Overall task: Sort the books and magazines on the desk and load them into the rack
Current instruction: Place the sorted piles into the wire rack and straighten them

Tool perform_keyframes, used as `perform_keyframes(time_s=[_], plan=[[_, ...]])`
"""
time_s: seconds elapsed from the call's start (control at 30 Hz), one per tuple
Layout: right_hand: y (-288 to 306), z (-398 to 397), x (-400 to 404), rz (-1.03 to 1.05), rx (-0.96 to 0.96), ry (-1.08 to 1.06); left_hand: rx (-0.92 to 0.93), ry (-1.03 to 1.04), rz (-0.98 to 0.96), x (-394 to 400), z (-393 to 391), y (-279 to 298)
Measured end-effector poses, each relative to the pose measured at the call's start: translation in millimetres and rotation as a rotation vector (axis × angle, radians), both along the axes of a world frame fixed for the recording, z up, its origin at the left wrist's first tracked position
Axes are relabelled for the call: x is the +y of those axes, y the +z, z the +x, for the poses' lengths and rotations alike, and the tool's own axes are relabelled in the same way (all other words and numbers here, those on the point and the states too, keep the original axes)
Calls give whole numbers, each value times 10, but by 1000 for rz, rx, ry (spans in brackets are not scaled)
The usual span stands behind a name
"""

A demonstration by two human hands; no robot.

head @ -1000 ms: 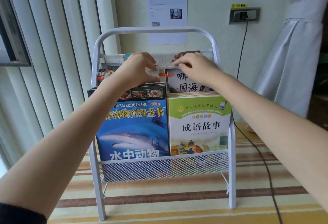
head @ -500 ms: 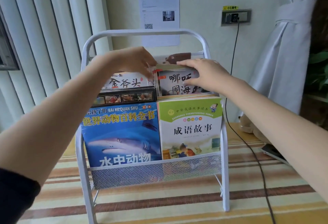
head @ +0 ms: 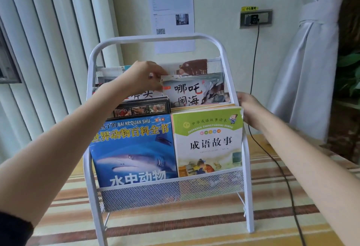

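A white metal rack (head: 155, 38) stands on the striped desk. Its front tier holds a blue shark book (head: 132, 148) and a green-and-white storybook (head: 208, 140). In the middle tier a brush-lettered book (head: 194, 90) stands upright beside a dark-covered one (head: 140, 108). Magazines (head: 192, 66) fill the back tier. My left hand (head: 142, 76) pinches the brush-lettered book's top left corner. My right hand (head: 247, 107) is at the rack's right post, beside the storybook's upper right edge. Its fingertips are hidden behind the post and the book.
A black cable (head: 272, 158) runs from a wall socket (head: 255, 19) down over the desk, right of the rack. Vertical blinds (head: 48, 51) hang at the left and a tied curtain (head: 311, 60) at the right. A paper sheet (head: 171, 12) hangs on the wall.
My right hand has left the brush-lettered book's top edge and dropped down and right to the rack's side. My left hand stays at that book's corner.
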State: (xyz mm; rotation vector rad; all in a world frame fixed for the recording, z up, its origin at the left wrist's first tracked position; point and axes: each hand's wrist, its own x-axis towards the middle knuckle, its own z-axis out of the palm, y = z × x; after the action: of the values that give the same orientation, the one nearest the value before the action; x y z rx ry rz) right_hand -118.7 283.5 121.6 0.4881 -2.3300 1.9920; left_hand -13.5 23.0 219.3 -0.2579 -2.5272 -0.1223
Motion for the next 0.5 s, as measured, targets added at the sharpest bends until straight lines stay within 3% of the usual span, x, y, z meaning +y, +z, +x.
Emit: perform_keyframes(time_s=[0.1,0.2,0.33,0.43,0.5], plan=[[-23,22,-12,-38,60,-17,-157,-10,33,-42,39,77],[-130,99,17,-119,-61,162,-341,-34,82,-32,78,112],[-290,108,26,-119,-135,317,-216,83,-198,117,-80,76],[-290,50,46,-210,0,198,-253,150,-260,203,-207,109],[-258,76,71,-193,44,243,-276,141,-258,260,-245,135]])
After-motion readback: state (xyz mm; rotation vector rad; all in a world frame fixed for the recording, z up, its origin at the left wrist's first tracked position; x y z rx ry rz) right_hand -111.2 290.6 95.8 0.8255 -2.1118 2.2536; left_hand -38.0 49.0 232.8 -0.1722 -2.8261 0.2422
